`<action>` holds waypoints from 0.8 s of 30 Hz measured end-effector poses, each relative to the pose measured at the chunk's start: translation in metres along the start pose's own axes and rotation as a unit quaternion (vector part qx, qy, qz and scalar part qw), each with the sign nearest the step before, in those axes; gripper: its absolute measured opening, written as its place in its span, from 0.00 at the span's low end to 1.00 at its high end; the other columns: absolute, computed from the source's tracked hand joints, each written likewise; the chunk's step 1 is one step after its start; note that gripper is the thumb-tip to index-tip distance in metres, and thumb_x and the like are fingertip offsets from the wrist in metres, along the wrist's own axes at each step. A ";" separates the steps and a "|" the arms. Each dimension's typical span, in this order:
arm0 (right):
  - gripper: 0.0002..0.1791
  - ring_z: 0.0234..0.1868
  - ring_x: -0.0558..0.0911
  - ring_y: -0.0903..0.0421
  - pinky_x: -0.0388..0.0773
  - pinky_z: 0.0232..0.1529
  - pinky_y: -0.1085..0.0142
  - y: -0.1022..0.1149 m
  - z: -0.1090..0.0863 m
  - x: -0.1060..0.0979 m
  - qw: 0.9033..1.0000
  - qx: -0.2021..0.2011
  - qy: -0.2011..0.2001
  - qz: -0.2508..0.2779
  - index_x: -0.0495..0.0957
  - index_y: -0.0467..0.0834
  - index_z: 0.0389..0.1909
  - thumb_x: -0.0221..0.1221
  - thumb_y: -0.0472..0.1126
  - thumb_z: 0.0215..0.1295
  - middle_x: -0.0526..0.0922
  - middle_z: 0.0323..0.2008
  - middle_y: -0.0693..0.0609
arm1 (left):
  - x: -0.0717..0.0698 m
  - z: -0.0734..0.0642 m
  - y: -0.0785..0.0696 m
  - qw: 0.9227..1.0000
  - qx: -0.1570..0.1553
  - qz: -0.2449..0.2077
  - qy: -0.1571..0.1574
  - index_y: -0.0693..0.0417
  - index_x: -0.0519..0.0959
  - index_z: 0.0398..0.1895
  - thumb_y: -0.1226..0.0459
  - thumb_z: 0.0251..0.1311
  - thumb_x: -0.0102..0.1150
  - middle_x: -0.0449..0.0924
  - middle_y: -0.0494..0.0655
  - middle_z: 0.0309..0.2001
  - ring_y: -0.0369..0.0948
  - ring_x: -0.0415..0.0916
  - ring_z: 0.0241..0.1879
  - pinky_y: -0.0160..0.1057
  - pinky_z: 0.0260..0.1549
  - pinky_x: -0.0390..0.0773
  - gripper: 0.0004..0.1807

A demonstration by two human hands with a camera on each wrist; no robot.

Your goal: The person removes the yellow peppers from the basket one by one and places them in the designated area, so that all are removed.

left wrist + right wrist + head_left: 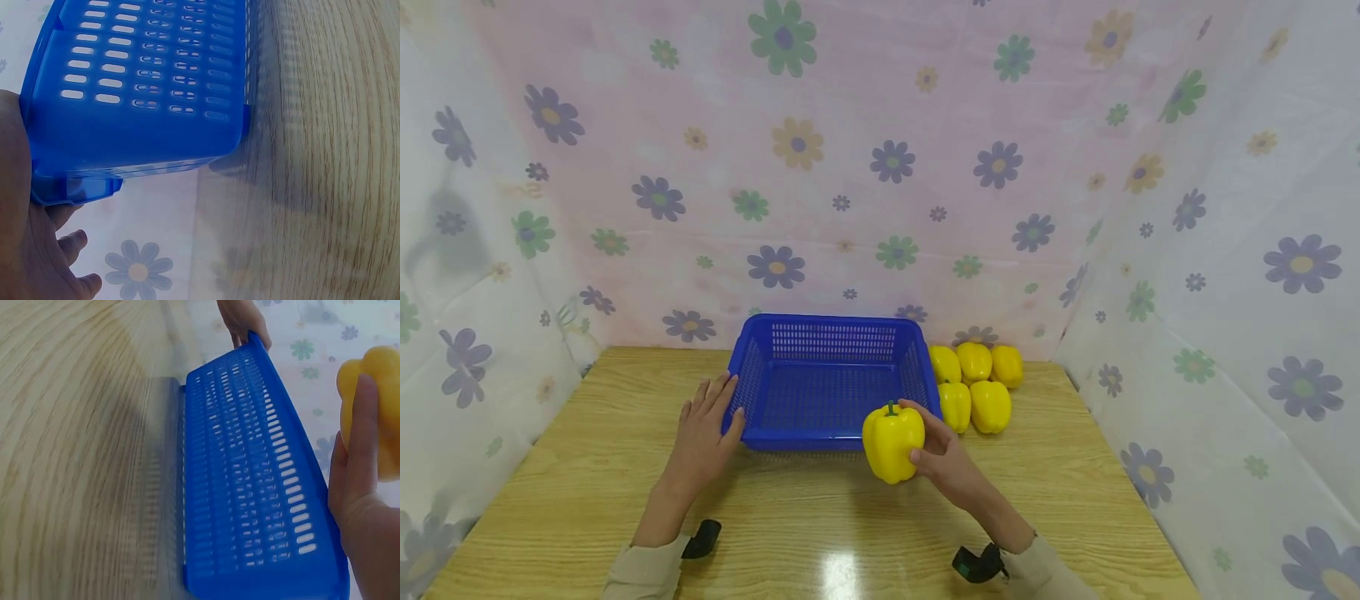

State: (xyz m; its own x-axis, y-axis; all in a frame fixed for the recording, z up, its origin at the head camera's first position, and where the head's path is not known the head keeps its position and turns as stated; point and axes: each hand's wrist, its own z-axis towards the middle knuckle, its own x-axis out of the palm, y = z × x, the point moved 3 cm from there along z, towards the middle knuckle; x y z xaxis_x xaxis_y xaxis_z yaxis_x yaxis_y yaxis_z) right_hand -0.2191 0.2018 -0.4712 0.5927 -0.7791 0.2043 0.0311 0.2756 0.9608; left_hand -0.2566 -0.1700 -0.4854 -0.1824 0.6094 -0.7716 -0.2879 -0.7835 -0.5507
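Note:
In the head view, my right hand point(946, 458) holds a yellow bell pepper point(892, 443) with a green stem, thumb and fingers around its right side. The pepper is in front of the near right corner of a blue plastic basket point(805, 444) and hides part of its rim. The right wrist view shows the fingers point(362, 437) against the pepper point(384, 412), above the rim. My left hand point(703, 429) grips the basket's left rim, thumb at the near corner and fingers along the outside. In the left wrist view those fingers point(72, 247) lie beyond the rim.
Several more yellow bell peppers point(990, 407) stand in two rows right of the basket, close to its wall. The wooden table point(805, 525) meets flowered cloth point(850, 167) at the back and sides. Nothing lies inside the basket's visible part.

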 end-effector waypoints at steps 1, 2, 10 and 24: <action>0.37 0.64 0.77 0.54 0.83 0.54 0.54 0.000 -0.003 -0.002 1.000 0.000 -0.002 -0.001 0.53 0.48 0.81 0.57 0.43 0.76 0.67 0.71 0.53 | 0.000 0.000 0.000 1.000 0.000 0.000 0.001 0.61 0.57 0.79 0.58 0.77 0.46 0.52 0.62 0.79 0.67 0.40 0.79 0.76 0.69 0.42 0.32; 0.36 0.64 0.77 0.54 0.84 0.54 0.54 0.000 -0.006 -0.005 1.000 0.000 -0.002 -0.002 0.54 0.49 0.80 0.57 0.43 0.76 0.67 0.71 0.54 | 0.000 0.000 0.000 1.000 0.000 0.000 0.001 0.61 0.57 0.79 0.58 0.77 0.46 0.52 0.62 0.79 0.67 0.40 0.78 0.76 0.69 0.42 0.32; 0.34 0.65 0.77 0.57 0.82 0.56 0.57 0.000 -0.033 -0.035 1.000 -0.014 -0.011 -0.020 0.54 0.48 0.80 0.53 0.37 0.78 0.68 0.71 0.57 | 0.001 0.000 0.002 1.000 -0.004 -0.001 0.003 0.60 0.57 0.80 0.58 0.77 0.46 0.52 0.61 0.80 0.66 0.39 0.79 0.76 0.69 0.42 0.33; 0.35 0.60 0.80 0.58 0.86 0.48 0.57 0.011 -0.081 -0.079 0.995 -0.039 -0.066 -0.069 0.48 0.40 0.81 0.46 0.29 0.77 0.71 0.68 0.55 | 0.002 -0.001 0.001 1.000 -0.002 -0.002 0.002 0.61 0.56 0.80 0.58 0.77 0.46 0.52 0.62 0.80 0.66 0.39 0.79 0.76 0.69 0.42 0.33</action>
State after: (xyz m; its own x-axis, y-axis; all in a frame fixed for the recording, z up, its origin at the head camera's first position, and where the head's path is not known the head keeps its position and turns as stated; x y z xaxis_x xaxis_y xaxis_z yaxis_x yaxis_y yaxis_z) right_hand -0.2000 0.3120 -0.4921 0.4681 -0.8780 0.1000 0.1690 0.2000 0.9651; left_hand -0.2567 -0.1701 -0.4875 -0.1772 0.6120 -0.7707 -0.2841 -0.7816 -0.5553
